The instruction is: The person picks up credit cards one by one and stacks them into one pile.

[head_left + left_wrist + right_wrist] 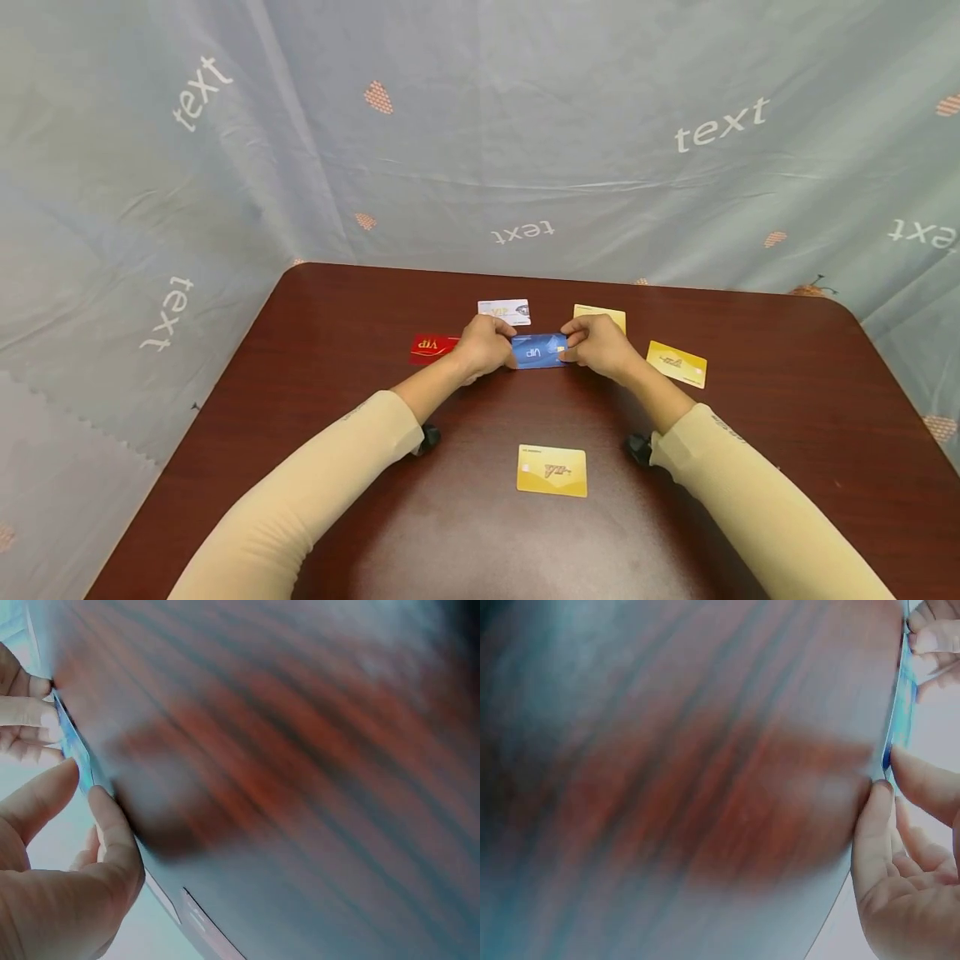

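Observation:
A blue VIP card (pixel 536 352) is held between both hands near the middle of the table. My left hand (pixel 485 344) pinches its left end with thumb and finger; the left wrist view shows the card's thin edge (pixel 75 742) there. At the other end, beside the gold chip, my right hand (pixel 600 343) pinches it the same way. Just beyond the left hand lies a white VIP card (pixel 510 311). A red VIP card (pixel 432 347) is partly hidden by that hand. Behind the right hand is a yellow card (pixel 607 316), partly covered.
Another yellow card (pixel 677 363) lies tilted to the right of the right hand. Nearer the body, one more yellow card (pixel 552 471) rests on the dark brown table (pixel 360 500). A grey-blue patterned curtain (pixel 570 192) hangs behind the far edge.

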Tool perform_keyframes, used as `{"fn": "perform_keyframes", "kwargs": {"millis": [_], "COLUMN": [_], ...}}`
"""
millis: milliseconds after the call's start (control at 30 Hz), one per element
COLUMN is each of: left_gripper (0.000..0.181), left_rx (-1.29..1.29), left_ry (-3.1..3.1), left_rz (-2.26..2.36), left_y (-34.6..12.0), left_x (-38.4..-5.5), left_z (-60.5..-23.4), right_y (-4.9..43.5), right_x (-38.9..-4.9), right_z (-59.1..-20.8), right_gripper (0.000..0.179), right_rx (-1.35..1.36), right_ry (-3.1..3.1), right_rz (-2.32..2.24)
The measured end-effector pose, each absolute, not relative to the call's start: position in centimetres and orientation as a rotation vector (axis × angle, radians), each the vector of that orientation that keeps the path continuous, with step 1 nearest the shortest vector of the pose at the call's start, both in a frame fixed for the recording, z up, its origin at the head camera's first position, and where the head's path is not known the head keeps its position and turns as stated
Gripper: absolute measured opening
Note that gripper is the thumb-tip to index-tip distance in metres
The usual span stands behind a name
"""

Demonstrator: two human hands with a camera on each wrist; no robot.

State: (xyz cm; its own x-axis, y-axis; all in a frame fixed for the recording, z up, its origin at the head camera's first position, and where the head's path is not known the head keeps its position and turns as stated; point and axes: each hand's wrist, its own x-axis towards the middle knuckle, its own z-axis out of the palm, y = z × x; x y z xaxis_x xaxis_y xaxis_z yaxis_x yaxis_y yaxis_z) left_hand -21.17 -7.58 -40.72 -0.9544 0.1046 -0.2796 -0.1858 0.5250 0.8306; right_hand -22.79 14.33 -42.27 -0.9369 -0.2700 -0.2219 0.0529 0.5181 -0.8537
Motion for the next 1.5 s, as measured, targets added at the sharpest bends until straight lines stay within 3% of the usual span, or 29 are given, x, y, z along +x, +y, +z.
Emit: {"fn": "perform_keyframes", "kwargs": {"millis": [467,1500], "left_gripper": [0.038,0.037], "left_rx": [-0.109,0.003], "left_ry": [2.256,2.116], "left_rz": [1.693,1.758], "left_y": [-7.8,-8.4], "left_x": [-20.2,-16.7], "left_z": [-40.3,-39.2], "right_y": [15.2,16.7], "right_x": [-21.9,-18.2], "right_z": [-41.9,-39.8], "right_gripper": [0.032,0.022], "right_rx": [-0.126,-0.164], "right_ry": [2.348,2.304], "right_rz": [-1.462,-1.482]}}
